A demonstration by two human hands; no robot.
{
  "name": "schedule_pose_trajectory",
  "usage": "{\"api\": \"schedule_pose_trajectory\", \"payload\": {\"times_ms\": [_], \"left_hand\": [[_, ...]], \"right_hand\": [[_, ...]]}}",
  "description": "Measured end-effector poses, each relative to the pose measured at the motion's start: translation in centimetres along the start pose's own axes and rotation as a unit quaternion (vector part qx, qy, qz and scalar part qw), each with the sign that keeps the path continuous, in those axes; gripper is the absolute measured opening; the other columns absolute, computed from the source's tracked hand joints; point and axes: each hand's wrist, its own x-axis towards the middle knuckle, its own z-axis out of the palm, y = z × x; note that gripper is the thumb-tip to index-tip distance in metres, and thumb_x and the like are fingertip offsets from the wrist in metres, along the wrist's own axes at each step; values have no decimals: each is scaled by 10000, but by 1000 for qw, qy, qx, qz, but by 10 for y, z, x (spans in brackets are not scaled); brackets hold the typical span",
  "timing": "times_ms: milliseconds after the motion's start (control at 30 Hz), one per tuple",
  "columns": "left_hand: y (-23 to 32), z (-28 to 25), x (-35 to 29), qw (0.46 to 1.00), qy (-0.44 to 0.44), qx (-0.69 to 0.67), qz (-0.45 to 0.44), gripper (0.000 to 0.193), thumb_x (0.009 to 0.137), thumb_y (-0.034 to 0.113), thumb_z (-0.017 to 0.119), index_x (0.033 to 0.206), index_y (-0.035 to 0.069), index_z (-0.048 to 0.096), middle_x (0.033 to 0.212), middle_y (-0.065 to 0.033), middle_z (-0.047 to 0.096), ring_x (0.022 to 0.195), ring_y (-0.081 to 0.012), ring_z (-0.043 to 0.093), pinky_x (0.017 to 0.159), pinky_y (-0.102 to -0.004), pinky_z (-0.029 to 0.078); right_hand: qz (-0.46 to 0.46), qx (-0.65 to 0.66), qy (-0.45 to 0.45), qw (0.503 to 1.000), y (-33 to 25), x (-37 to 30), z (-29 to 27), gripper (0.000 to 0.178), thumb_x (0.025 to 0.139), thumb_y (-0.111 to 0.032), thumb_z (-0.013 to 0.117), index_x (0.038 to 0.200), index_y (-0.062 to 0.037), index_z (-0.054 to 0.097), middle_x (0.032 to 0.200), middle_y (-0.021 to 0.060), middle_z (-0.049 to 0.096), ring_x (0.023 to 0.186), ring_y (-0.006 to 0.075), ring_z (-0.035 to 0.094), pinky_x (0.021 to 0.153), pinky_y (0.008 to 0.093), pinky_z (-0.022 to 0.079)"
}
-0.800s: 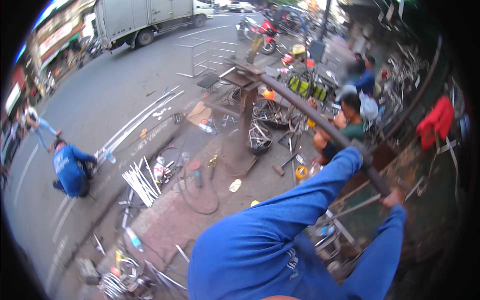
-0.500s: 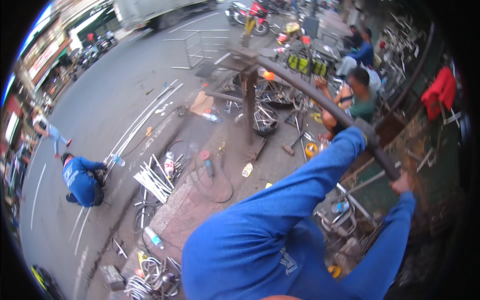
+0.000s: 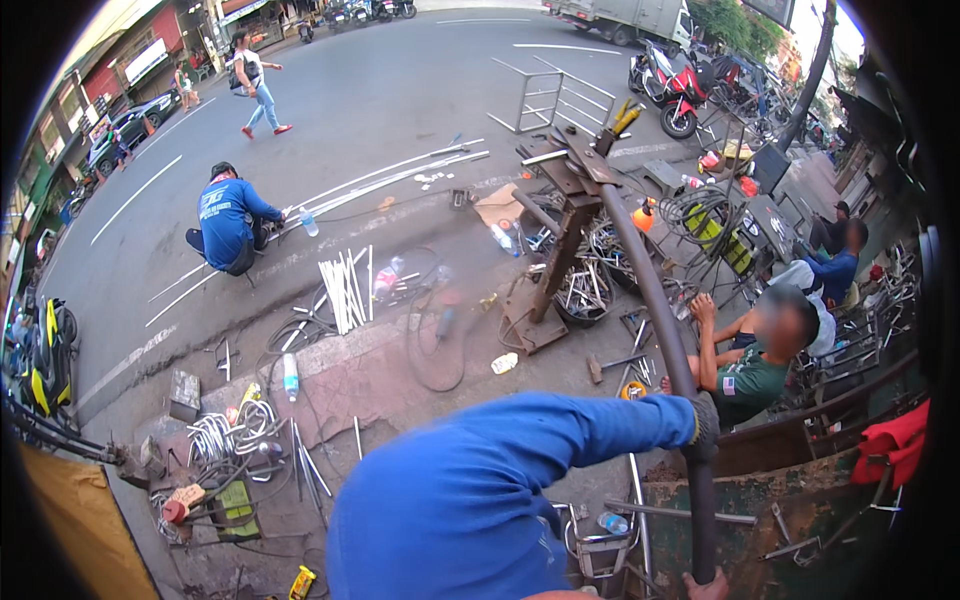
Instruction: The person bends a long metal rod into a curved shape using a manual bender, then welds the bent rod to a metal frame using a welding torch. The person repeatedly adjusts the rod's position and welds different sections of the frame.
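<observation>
A long dark steel pipe [image 3: 648, 275] runs from the flat steel head [image 3: 588, 160] of a standing post down to the lower right. My left hand [image 3: 705, 428], in a dark glove, is closed round the pipe well down its length. Near the pipe's lower end, my bare right hand [image 3: 708, 586] is also closed on it, partly cut off by the lower edge. The rusty post [image 3: 563, 255] stands on a steel base plate [image 3: 528, 325]. My blue left sleeve crosses the lower middle and hides the ground beneath.
A seated person in green [image 3: 750, 385] is close to the pipe's right side. Someone in blue [image 3: 228, 220] squats by long white bars [image 3: 400, 178] at the roadside. Cut white tubes [image 3: 346, 290], a hammer [image 3: 612, 367], cables, bottles [image 3: 291, 377] and metal scraps lie about.
The pipe's handle end has swung toward me, and both hands have come along with it, still gripping. My view has turned; a walking person and the truck have shifted within it.
</observation>
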Motion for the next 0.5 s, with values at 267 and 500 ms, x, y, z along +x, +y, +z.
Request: {"api": "schedule_pose_trajectory", "payload": {"times_ms": [267, 500], "left_hand": [[19, -23, 3, 994, -98, 41, -3, 451, 916, 507, 515, 931, 130, 761, 873, -138, 734, 830, -322, 721, 807, -506, 523], [60, -34, 19, 985, -162, 33, -59, 584, 956, 583, 436, 985, 102, 765, 912, -172, 732, 887, -366, 714, 860, -510, 520]], "right_hand": [[41, -68, -57, 995, 51, -5, 3, 761, 685, -735, 749, 1016, -50, 748, 945, 228, 737, 920, 424, 708, 790, 521, 551], [36, 15, 121, 992, 39, -27, 11, 685, 590, -399, 887, 1128, -33, 674, 965, 223, 719, 929, 436, 688, 825, 530, 543]]}}
